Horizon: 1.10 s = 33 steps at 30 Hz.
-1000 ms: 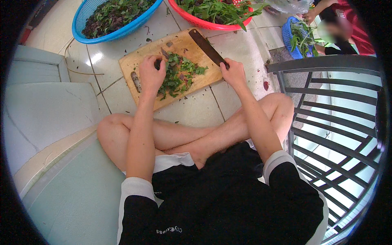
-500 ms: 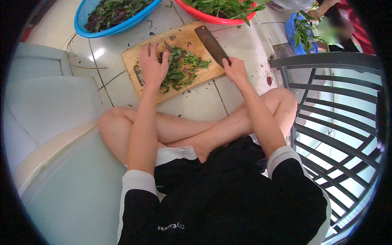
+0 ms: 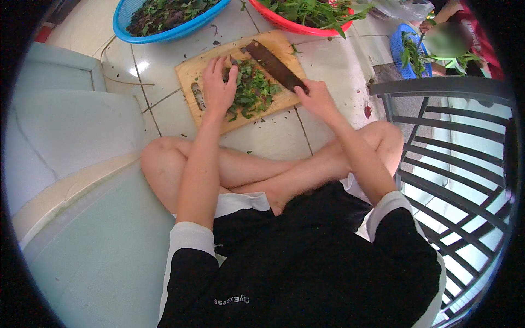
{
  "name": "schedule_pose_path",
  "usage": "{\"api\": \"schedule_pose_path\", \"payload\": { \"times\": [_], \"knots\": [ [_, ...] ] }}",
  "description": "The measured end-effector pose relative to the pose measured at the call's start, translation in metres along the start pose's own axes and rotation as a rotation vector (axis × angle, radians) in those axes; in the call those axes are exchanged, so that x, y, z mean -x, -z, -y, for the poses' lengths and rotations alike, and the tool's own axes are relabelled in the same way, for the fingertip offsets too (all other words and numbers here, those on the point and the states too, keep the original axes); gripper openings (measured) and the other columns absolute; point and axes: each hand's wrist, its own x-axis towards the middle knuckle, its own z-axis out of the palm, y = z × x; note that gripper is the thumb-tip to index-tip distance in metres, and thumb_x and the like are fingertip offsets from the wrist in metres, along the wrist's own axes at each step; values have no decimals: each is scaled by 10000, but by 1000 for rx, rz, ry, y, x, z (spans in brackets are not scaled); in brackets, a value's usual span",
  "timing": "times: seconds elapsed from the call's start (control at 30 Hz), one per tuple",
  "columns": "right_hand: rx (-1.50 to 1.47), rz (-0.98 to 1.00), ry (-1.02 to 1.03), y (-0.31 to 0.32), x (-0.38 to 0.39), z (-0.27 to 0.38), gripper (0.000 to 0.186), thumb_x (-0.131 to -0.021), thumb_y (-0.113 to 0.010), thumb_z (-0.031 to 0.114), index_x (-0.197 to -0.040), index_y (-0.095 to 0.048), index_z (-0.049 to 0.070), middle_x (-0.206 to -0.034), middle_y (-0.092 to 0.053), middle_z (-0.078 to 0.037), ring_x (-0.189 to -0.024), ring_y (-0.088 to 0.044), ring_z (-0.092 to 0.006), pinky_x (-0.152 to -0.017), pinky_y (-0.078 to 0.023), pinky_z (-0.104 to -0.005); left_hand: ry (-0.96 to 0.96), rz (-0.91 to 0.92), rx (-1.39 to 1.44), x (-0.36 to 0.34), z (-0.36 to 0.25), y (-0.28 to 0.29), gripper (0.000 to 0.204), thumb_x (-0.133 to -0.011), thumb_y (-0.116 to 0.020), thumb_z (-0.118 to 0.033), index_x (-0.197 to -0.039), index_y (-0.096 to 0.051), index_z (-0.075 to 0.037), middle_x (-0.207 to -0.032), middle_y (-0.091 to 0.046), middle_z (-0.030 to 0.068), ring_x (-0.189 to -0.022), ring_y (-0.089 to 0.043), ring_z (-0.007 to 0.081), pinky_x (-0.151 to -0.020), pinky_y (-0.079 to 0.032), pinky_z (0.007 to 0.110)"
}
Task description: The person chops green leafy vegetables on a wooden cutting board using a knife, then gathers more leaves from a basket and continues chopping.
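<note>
A wooden cutting board (image 3: 180,74) with a handle slot lies on the tiled floor in front of my crossed legs. Chopped green leaves (image 3: 254,90) with some purple bits are heaped on its middle. My left hand (image 3: 220,87) rests at the left side of the heap, fingers stretched and thumb apart, touching the leaves. With my right hand (image 3: 318,99) I grip a dark cleaver (image 3: 273,65) by its handle at the board's right. Its blade slants up and left, along the right side of the heap. The handle is mostly hidden in my fingers.
Beyond the board stand a blue basket (image 3: 123,30) of dark leaves and a red basket (image 3: 284,23) of long greens. A black metal railing (image 3: 437,87) runs along the right. Past it, another person's hand (image 3: 426,25) is near a small blue basket (image 3: 401,64). Pale furniture (image 3: 60,115) stands left.
The cleaver's blade has shifted left against the board, closer to the heap, and my right hand with it. The leaves look more gathered together. The whole view has shifted slightly.
</note>
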Motion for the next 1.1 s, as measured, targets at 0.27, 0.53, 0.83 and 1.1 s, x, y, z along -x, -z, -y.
{"api": "schedule_pose_path", "payload": {
  "times": [0.27, 0.53, 0.83, 1.1],
  "knots": [
    [46, 111, 173, 47, -8, -15, 311, -869, -594, 127, -1165, -619, 36, -955, -664, -201, -881, -631, -415, -755, -513, -450, -202, 156, -330, 5, -13, 6, 542, -901, -626, -397, -1293, -571, -28, -1379, -536, 181, -1296, -476, 336, -1100, -350, 430],
    [172, 80, 182, 30, -23, -7, 335, -885, -570, 147, -1202, -665, 205, -968, -640, -135, -942, -626, -361, -809, -515, -449, -244, 180, -44, 6, -16, 17, 317, -884, -655, -201, -1164, -670, -52, -1277, -619, 154, -1180, -573, 328, -1015, -438, 410],
    [51, -57, 185, 36, -37, -32, 373, -837, -622, 86, -1209, -659, 78, -956, -673, -188, -878, -651, -353, -798, -515, -413, 52, -165, -567, 8, 12, 36, 371, -758, -584, -29, -1113, -689, -42, -1039, -643, 146, -979, -579, 347, -876, -495, 423],
    [-38, -30, 188, 31, -37, -43, 365, -861, -622, 158, -1223, -672, 162, -996, -674, -161, -947, -642, -355, -840, -516, -438, 383, -4, -659, 24, -1, 66, 297, -772, -667, -121, -1056, -751, -136, -1000, -620, 120, -976, -599, 313, -835, -515, 435]
  ]
}}
